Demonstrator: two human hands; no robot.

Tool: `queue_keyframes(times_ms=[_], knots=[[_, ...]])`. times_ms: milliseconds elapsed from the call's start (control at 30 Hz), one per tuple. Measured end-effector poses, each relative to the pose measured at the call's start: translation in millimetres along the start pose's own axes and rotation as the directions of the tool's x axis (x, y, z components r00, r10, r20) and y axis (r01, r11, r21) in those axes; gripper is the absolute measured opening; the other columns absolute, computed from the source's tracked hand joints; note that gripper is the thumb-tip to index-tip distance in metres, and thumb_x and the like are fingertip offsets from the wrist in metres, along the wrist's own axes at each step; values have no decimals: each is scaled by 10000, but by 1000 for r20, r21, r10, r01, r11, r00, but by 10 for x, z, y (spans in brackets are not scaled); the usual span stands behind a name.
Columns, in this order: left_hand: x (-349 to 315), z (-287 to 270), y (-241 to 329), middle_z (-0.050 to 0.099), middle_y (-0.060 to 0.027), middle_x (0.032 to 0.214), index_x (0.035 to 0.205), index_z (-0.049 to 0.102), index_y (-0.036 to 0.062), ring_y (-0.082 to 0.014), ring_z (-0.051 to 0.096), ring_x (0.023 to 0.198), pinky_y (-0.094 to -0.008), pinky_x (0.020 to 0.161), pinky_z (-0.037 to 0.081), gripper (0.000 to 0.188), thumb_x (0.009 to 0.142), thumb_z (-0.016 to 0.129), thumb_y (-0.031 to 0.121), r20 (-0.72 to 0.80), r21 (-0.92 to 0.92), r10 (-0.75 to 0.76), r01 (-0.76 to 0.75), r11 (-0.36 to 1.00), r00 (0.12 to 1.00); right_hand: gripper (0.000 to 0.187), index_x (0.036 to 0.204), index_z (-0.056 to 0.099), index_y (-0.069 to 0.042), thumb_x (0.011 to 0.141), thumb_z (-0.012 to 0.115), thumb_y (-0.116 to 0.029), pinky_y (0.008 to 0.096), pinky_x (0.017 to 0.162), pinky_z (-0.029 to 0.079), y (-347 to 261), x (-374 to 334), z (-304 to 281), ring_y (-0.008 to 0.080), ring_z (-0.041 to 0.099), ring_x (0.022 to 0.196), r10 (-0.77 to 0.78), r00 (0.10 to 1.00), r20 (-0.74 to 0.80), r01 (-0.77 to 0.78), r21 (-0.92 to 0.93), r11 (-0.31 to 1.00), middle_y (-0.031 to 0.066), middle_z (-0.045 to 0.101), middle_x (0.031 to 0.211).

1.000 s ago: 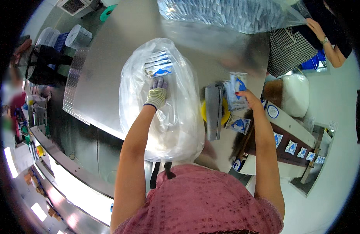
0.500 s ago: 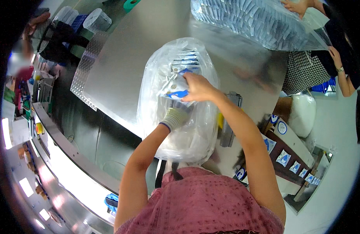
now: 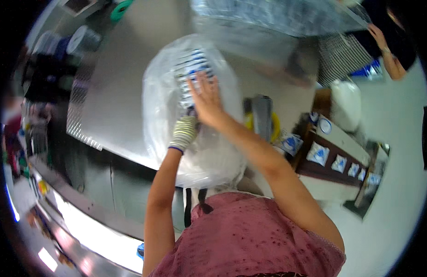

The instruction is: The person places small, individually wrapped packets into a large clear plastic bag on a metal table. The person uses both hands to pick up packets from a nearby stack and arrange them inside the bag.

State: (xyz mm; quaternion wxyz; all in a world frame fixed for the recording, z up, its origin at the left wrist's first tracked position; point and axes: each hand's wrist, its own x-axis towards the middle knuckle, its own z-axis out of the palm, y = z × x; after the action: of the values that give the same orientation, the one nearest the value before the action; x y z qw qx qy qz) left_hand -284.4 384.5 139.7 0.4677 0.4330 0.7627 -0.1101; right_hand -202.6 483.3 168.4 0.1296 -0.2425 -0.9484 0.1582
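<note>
A large clear plastic bag (image 3: 155, 99) lies open in front of me on the metal table. Inside it stands a row of blue and white packets (image 3: 191, 60), packed closely one behind another. My right hand (image 3: 206, 99) is bare and rests on the row's right side, fingers stretched out and slightly apart, gripping nothing. At the near end of the row is my left hand (image 3: 185, 129), in a striped knitted glove with a dark finger part. Its fingers are mostly hidden by the right hand and the packets.
A bigger bag full of packets (image 3: 269, 16) lies across the table's far side, with another person's hand (image 3: 379, 37) beside it. Right of my bag are a grey device (image 3: 262, 115) and a yellow ring (image 3: 275, 127). A conveyor (image 3: 333, 150) carrying several packets runs at the right.
My right hand has let go of the packets it held and now lies flat against the row. The left hand stays at the row's near end. The whole view has shifted.
</note>
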Motion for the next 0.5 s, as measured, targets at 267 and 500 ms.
queue_keyframes(times_ms=[267,500], knots=[[240,370,-144,466,-200,1284,1318,425,85,-391,472,1156,-438,940,436,681,692,685,144,-593,223,355,-275,935,723,549,1197,462,-3,712,683,-137,490,1073,257,194,-1448,-701,351,322,1278,270,957,103,-288,395,872,180,439,1266],[224,350,-89,445,-215,1309,1313,434,93,-383,448,1182,-439,985,405,662,700,680,147,-619,237,381,-300,924,686,375,1033,639,9,808,524,-268,599,1090,102,601,-1326,-682,341,384,1263,73,932,354,87,-415,906,158,556,1212]])
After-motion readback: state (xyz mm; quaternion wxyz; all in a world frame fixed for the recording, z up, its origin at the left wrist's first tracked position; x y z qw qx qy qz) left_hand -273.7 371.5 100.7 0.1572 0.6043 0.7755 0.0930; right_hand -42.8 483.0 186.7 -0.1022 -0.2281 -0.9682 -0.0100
